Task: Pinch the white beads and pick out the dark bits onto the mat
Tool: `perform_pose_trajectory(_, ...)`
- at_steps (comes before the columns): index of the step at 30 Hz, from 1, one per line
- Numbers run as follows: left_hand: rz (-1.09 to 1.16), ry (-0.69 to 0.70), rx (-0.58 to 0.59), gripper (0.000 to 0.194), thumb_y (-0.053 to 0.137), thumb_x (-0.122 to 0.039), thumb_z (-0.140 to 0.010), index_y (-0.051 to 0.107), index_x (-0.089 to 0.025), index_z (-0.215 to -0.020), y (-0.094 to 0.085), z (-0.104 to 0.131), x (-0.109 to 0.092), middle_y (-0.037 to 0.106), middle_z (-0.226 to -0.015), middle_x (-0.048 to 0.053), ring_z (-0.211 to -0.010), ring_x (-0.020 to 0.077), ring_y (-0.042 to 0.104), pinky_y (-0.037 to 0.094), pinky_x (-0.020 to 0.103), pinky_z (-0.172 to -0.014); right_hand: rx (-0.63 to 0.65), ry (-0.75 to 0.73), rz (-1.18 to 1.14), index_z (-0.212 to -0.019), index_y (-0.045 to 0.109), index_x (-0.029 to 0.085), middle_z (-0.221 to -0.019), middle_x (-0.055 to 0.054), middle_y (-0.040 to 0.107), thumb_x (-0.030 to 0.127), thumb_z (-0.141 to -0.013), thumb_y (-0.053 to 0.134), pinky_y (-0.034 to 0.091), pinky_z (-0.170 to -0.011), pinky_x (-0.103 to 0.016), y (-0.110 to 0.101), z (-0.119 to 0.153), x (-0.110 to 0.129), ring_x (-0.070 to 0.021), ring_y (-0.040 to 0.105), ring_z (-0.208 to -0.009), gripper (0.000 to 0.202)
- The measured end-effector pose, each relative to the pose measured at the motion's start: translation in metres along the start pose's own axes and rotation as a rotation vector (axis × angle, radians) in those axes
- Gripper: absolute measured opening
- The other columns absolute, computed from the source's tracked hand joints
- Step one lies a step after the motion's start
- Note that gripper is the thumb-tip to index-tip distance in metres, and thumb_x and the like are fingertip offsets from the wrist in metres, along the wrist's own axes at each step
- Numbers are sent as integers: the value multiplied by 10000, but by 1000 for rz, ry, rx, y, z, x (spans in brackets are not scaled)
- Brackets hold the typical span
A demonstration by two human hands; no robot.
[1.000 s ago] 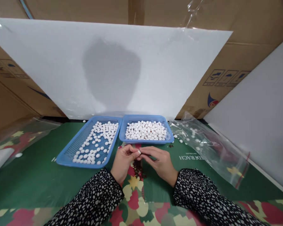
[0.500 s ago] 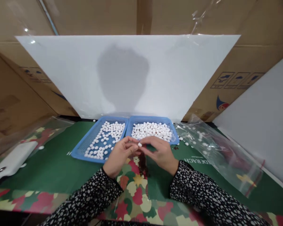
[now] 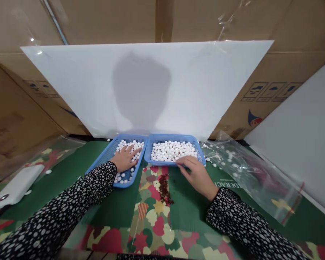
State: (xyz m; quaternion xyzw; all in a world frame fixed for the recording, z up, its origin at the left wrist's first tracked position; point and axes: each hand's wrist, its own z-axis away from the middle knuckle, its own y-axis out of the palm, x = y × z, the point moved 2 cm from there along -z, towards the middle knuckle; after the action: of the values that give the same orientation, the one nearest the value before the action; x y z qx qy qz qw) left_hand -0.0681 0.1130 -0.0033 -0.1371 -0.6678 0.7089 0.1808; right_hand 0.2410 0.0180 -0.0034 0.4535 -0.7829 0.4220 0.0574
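Note:
My left hand (image 3: 125,159) lies palm down over the left blue basket (image 3: 99,162), its fingers spread on the small white balls (image 3: 124,177) inside. My right hand (image 3: 197,175) is at the front rim of the right blue basket (image 3: 162,163). Its thumb and forefinger are slightly apart at the tips, and I see nothing between them. White balls (image 3: 176,150) cover much of the right basket's floor. Between the hands, on the table, a strip of reddish-brown crumbs (image 3: 164,189) lies in front of the right basket.
A clear plastic bag (image 3: 251,177) with a few white balls in and beside it lies at the right. At the left rests a white handheld device (image 3: 16,189). A white board (image 3: 195,86) leans behind the baskets against cardboard boxes (image 3: 281,72).
My hands were together in front of the baskets with a white ball between the fingers. They have parted, the left into the left basket and the right to the right basket's front rim.

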Motion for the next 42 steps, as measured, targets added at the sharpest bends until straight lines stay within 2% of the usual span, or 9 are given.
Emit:
perform_pose_trajectory(5,-33,210,-119,364,439,-233,-907,594,-109,-1212,-3,-17,-7,532,-1239,224,-1117,352,471,404,501,-954,58,46,-2,-1018,655,226,-953,-69,690,156,-937,523,511,-820,-395,-3,22,1,-236,637,-908,170)
perform_pose_trajectory(10,55,197,-70,250,423,-262,-923,615,-150,-1035,-5,-20,-7,589,-1067,159,-1010,298,532,417,415,-921,80,127,-42,-1037,651,213,-928,-61,683,158,-951,508,528,-743,-328,-4,25,-2,-203,650,-827,176)
perform_pose_trajectory(17,379,-9,-24,110,542,-281,-837,575,-183,-802,-11,-28,1,631,-816,92,-808,270,605,430,343,-774,234,166,-14,-1000,714,207,-859,-49,653,202,-948,563,527,-681,-295,13,29,-5,-189,644,-755,159)
perform_pose_trajectory(20,628,-148,-39,203,610,-312,-811,523,-198,-667,-18,-27,9,589,-673,59,-734,256,598,427,305,-689,282,178,16,-982,726,201,-842,-40,638,191,-912,621,512,-633,-270,23,31,-6,-171,630,-696,127)
perform_pose_trajectory(23,934,-334,-20,268,615,-349,-839,504,-198,-646,-23,-18,19,493,-549,11,-502,175,509,360,238,-481,299,189,15,-884,722,191,-827,-32,631,148,-884,643,495,-626,-257,29,32,-6,-161,621,-689,90)
perform_pose_trajectory(26,1270,-499,8,271,594,-348,-881,507,-184,-684,-29,-6,26,460,-540,-12,-406,99,405,257,168,-365,280,196,-27,-824,700,187,-818,-26,632,127,-877,632,471,-610,-249,29,32,-5,-151,601,-672,105)
perform_pose_trajectory(31,1718,-638,-51,204,552,-211,-921,495,-162,-731,-47,8,27,510,-644,25,-475,81,472,336,117,-343,228,299,-215,-822,662,180,-734,-5,660,148,-879,588,433,-575,-240,23,31,-2,-144,576,-624,99)
perform_pose_trajectory(36,2056,-561,-67,240,360,-129,-979,528,-119,-808,-70,16,-4,470,-669,24,-482,60,455,346,81,-335,119,385,-405,-771,613,177,-711,-8,656,205,-852,582,460,-597,-257,17,22,3,-152,585,-638,92)
perform_pose_trajectory(42,2220,-317,-3,105,507,-136,-940,570,-98,-866,-67,14,-85,513,-722,42,-511,53,470,338,83,-356,-72,383,-603,-819,619,182,-729,-14,657,299,-825,650,512,-599,-261,3,-17,8,-152,612,-650,121)
